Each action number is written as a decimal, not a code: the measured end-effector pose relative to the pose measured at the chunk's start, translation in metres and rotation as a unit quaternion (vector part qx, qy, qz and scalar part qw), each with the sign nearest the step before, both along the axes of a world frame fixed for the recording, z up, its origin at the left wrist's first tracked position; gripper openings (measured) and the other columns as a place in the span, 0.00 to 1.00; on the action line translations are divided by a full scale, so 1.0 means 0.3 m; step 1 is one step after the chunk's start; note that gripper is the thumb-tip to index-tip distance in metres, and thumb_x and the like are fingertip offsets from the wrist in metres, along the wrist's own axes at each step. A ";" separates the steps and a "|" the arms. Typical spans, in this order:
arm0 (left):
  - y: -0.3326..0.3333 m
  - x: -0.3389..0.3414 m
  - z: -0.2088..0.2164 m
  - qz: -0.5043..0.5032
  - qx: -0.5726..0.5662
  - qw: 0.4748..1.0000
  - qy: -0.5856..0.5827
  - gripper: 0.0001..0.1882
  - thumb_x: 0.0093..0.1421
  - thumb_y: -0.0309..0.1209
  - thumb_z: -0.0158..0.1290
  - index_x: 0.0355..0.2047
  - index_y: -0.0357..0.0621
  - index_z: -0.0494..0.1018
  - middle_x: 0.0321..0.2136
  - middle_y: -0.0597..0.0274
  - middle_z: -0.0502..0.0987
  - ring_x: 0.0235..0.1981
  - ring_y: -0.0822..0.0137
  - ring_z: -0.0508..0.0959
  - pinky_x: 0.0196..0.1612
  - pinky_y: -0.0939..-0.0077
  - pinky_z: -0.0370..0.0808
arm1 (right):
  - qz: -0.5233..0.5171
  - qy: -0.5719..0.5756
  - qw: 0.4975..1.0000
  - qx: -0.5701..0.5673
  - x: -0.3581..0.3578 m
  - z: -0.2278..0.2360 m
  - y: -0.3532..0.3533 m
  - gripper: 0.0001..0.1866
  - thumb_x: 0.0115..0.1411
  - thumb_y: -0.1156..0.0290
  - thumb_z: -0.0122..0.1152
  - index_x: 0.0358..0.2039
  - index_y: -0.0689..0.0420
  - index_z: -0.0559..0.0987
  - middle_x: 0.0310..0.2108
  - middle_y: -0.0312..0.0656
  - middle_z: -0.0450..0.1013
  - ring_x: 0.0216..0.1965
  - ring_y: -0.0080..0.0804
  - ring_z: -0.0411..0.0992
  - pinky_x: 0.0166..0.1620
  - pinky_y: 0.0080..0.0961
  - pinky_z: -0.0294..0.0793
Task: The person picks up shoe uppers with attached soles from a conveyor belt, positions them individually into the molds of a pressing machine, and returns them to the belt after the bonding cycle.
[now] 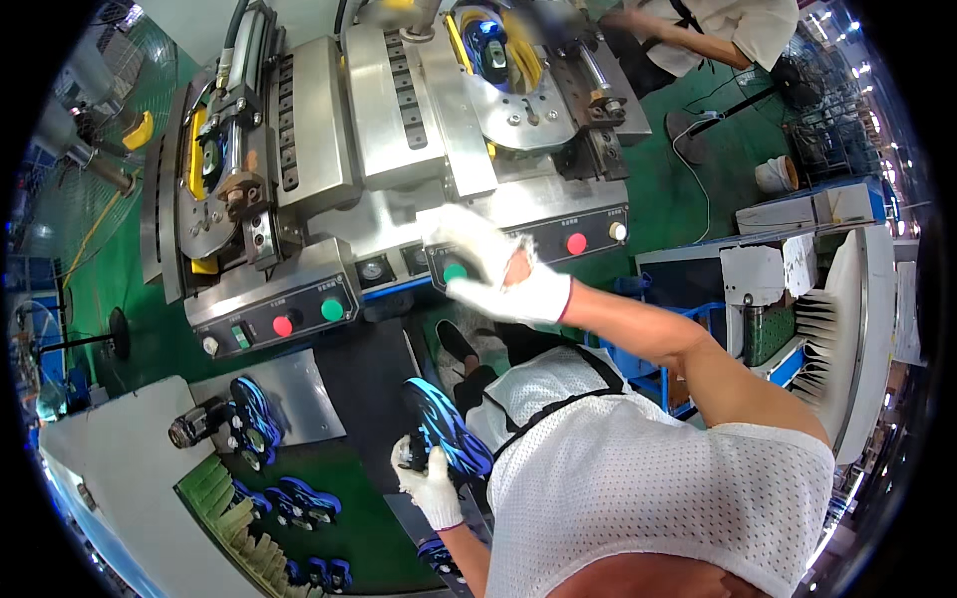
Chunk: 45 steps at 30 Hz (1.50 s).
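Note:
My left hand (427, 486), in a white knit glove, is closed on a blue-and-black shoe (446, 427) at the lower middle. The patterned sole faces up, and the fingers grip the shoe's dark left side. My right hand (506, 276), also gloved, is over the front of a metal press machine (394, 125). Its thumb is apart from the fingers, which are blurred by motion, and I see nothing held. Close to the thumb is a green button (455, 273) on the right control panel (528, 247); I cannot tell whether they touch.
At lower left, several blue shoes (304, 501) lie on a green belt (354, 483) beside a strip curtain (221, 513). One shoe (253, 424) rests on a metal plate. Another person (733, 35) stands at the far right. A bristled opening (815, 339) is on the right.

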<state>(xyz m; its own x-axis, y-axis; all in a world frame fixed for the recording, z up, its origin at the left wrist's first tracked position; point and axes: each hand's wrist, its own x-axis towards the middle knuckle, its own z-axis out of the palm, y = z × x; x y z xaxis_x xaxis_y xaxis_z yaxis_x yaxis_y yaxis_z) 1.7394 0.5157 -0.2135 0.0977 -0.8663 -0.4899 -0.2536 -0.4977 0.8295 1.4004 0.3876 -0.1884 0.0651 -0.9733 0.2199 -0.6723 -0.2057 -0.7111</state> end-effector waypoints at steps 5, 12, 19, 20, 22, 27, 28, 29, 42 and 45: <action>0.144 0.017 0.038 0.103 -0.018 0.993 -0.058 0.28 0.59 0.24 0.61 0.60 0.34 0.67 0.51 0.52 0.75 0.50 0.60 0.75 0.56 0.63 0.73 | 0.032 0.251 0.966 0.047 0.150 -0.198 0.085 0.42 0.57 0.52 0.69 0.64 0.67 0.67 0.68 0.64 0.58 0.69 0.63 0.58 0.70 0.57 0.56; 0.260 0.127 -0.072 0.056 -0.035 0.993 -0.094 0.22 0.65 0.29 0.62 0.57 0.37 0.72 0.51 0.50 0.78 0.49 0.58 0.77 0.54 0.62 0.76 | 0.026 0.219 0.973 0.062 0.128 -0.224 0.194 0.43 0.57 0.58 0.63 0.68 0.69 0.64 0.72 0.66 0.53 0.75 0.64 0.49 0.73 0.63 0.48; -0.012 -0.069 -0.052 -0.169 -0.157 0.971 -0.055 0.23 0.64 0.33 0.62 0.56 0.36 0.74 0.50 0.47 0.80 0.50 0.54 0.80 0.56 0.61 0.76 | -0.069 -0.143 0.954 0.255 0.217 0.013 0.678 0.49 0.64 0.47 0.63 0.75 0.62 0.54 0.74 0.56 0.54 0.73 0.50 0.57 0.73 0.35 0.57; -0.029 -0.151 -0.050 -0.134 -0.070 0.986 0.068 0.29 0.58 0.23 0.61 0.60 0.35 0.66 0.51 0.50 0.75 0.50 0.58 0.76 0.54 0.62 0.76 | -0.104 -0.184 0.949 0.233 0.235 0.012 0.748 0.50 0.63 0.47 0.64 0.75 0.61 0.54 0.75 0.54 0.53 0.74 0.49 0.57 0.73 0.36 0.56; -0.068 -0.262 -0.052 -0.212 -0.131 0.965 0.084 0.30 0.57 0.22 0.63 0.58 0.32 0.65 0.51 0.49 0.75 0.50 0.59 0.77 0.56 0.63 0.74 | -0.156 -0.190 0.949 0.200 0.286 0.062 0.836 0.50 0.63 0.47 0.64 0.75 0.59 0.54 0.76 0.53 0.51 0.75 0.48 0.55 0.73 0.37 0.55; 0.063 -0.591 0.067 -0.364 -0.139 0.896 0.212 0.31 0.60 0.23 0.63 0.61 0.31 0.62 0.53 0.50 0.74 0.54 0.62 0.74 0.61 0.64 0.70 | -0.325 0.031 0.943 0.056 0.347 0.057 1.032 0.53 0.54 0.52 0.70 0.74 0.61 0.56 0.74 0.63 0.49 0.74 0.64 0.50 0.75 0.52 0.50; 0.127 -0.663 0.088 -0.393 -0.152 0.871 0.251 0.32 0.60 0.22 0.63 0.62 0.30 0.62 0.54 0.50 0.73 0.54 0.62 0.74 0.61 0.64 0.70 | -0.372 0.093 0.917 0.106 0.340 0.093 1.058 0.51 0.53 0.56 0.69 0.72 0.64 0.58 0.72 0.64 0.51 0.73 0.66 0.51 0.74 0.53 0.52; 0.197 -0.721 0.122 -0.436 -0.154 0.849 0.255 0.33 0.60 0.22 0.62 0.62 0.30 0.61 0.56 0.49 0.72 0.55 0.61 0.74 0.62 0.64 0.69 | -0.425 0.157 0.888 0.083 0.330 0.093 1.099 0.51 0.52 0.57 0.69 0.72 0.64 0.58 0.72 0.64 0.53 0.72 0.67 0.52 0.73 0.54 0.54; 0.833 -1.091 0.323 -0.792 -0.304 0.384 0.364 0.36 0.58 0.18 0.60 0.68 0.35 0.62 0.63 0.44 0.69 0.64 0.52 0.73 0.67 0.59 0.70 | -0.828 -0.173 0.397 -0.355 -0.232 0.003 2.029 0.52 0.59 0.60 0.74 0.74 0.66 0.52 0.61 0.57 0.71 0.61 0.46 0.71 0.63 0.42 0.72; 0.889 -1.107 0.218 -0.820 -0.269 0.425 0.274 0.32 0.60 0.22 0.62 0.64 0.34 0.66 0.62 0.42 0.70 0.63 0.48 0.74 0.65 0.61 0.71 | -0.956 0.027 0.267 -0.114 -0.478 -0.028 2.361 0.46 0.59 0.42 0.68 0.71 0.54 0.66 0.61 0.63 0.72 0.63 0.59 0.70 0.63 0.49 0.69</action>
